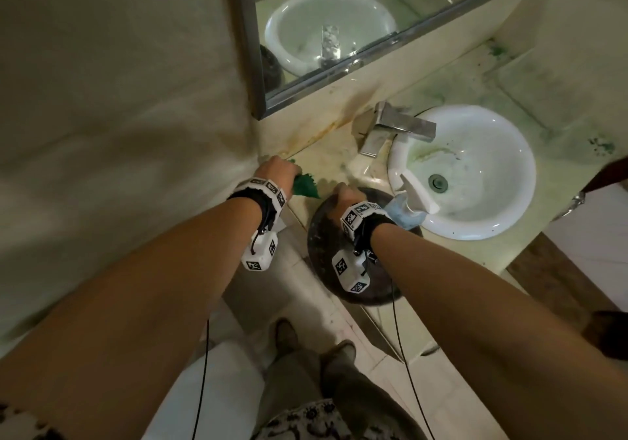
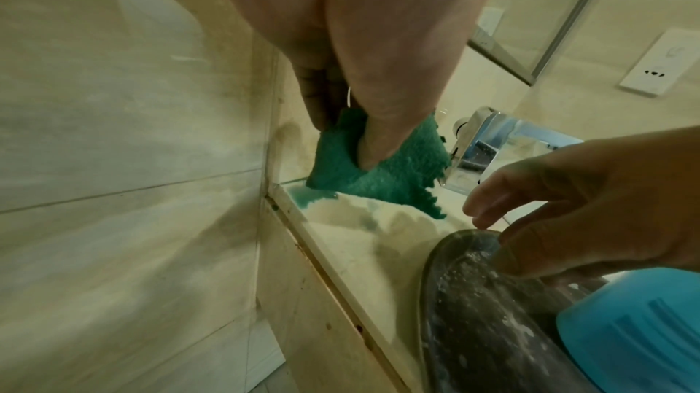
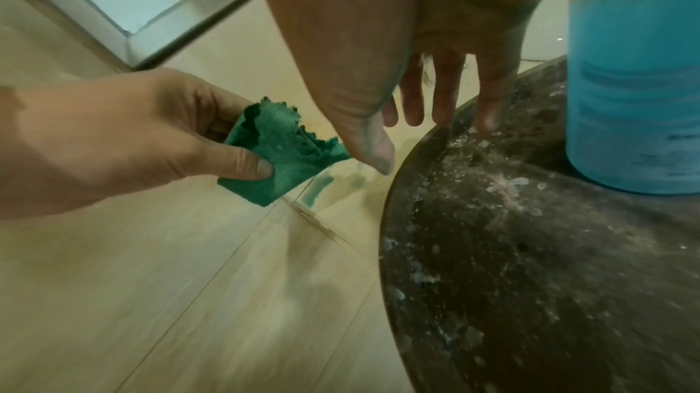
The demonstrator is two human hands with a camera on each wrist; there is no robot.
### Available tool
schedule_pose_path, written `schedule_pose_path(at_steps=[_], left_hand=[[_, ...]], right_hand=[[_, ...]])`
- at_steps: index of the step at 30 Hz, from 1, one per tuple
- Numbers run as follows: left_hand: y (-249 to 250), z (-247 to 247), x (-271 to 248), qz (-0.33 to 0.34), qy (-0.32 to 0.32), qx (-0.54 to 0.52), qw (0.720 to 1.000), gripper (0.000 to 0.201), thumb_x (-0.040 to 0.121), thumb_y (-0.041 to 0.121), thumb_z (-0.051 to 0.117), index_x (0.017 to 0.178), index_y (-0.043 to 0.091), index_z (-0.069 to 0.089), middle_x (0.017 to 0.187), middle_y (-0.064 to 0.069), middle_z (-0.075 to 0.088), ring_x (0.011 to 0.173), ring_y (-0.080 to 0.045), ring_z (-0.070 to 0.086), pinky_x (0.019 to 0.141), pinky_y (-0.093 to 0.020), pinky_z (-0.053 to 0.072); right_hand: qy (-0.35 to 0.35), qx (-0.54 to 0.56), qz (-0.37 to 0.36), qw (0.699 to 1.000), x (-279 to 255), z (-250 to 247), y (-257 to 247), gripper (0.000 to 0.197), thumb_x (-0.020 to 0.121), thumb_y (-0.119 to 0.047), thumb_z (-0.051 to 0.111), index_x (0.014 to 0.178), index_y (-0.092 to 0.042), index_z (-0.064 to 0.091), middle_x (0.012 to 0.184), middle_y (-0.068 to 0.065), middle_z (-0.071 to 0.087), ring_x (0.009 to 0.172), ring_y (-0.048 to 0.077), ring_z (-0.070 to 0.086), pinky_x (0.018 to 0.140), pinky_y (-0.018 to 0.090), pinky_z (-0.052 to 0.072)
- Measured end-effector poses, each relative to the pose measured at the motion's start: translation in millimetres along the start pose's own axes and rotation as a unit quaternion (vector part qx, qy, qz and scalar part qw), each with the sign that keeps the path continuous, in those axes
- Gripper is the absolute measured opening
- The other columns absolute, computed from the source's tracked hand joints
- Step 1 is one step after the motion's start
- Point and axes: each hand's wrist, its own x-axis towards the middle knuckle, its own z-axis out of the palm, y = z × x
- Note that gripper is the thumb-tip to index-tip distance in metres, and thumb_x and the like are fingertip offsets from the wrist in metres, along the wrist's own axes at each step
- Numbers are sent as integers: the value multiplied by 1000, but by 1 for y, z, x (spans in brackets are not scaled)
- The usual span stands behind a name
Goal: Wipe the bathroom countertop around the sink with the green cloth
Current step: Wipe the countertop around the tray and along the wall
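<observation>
My left hand [image 1: 277, 174] pinches the folded green cloth [image 1: 306, 188] between thumb and fingers, just above the pale countertop [image 1: 323, 164] in the corner by the wall. In the left wrist view the cloth [image 2: 382, 172] hangs over a small blue-green wet patch [image 2: 303, 199]. My right hand [image 1: 348, 196] has straight fingers [image 3: 447, 100] resting on the far rim of a dark round tray [image 1: 373, 280]. The white sink [image 1: 475, 174] lies to the right of both hands, with the chrome faucet [image 1: 397, 125] behind it.
A blue spray bottle [image 1: 411, 207] stands on the dark tray [image 3: 530, 250], beside my right wrist. The tray overhangs the counter's front edge. A framed mirror [image 1: 306, 49] rises behind the faucet. Tiled wall closes the left side. Green stains [image 1: 601, 145] mark the counter right of the sink.
</observation>
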Motion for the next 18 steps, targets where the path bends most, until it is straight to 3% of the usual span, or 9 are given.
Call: schedule_pose_path(at_steps=[5, 9, 15, 18], left_hand=[[0, 12, 29, 19, 0, 31, 999, 28, 87, 2, 55, 111, 11, 67, 112, -16, 64, 103, -36, 63, 83, -40, 52], [3, 15, 52, 37, 20, 54, 998, 22, 86, 1, 57, 105, 8, 65, 109, -15, 63, 103, -38, 61, 85, -42, 51], [10, 17, 79, 81, 19, 72, 994, 19, 89, 0, 56, 106, 7, 62, 114, -13, 62, 110, -34, 57, 87, -40, 48], [11, 21, 93, 101, 16, 71, 992, 21, 88, -2, 56, 106, 6, 61, 114, -12, 61, 110, -32, 56, 88, -39, 46]], right_hand=[[13, -43, 7, 999, 26, 12, -1, 75, 86, -26, 63, 148, -9, 24, 151, 15, 28, 139, 35, 28, 115, 43, 24], [-11, -15, 27, 999, 44, 20, 5, 95, 79, -25, 71, 151, -22, 10, 160, 8, 4, 145, 41, 6, 115, 58, 18], [-50, 12, 37, 998, 60, 35, 19, 105, 77, -33, 73, 153, -26, 0, 161, 8, -9, 145, 42, -15, 113, 67, 11], [-63, 7, 33, 997, 64, 41, 24, 105, 74, -37, 76, 153, -25, 8, 161, 7, -7, 144, 42, -20, 111, 70, 12]])
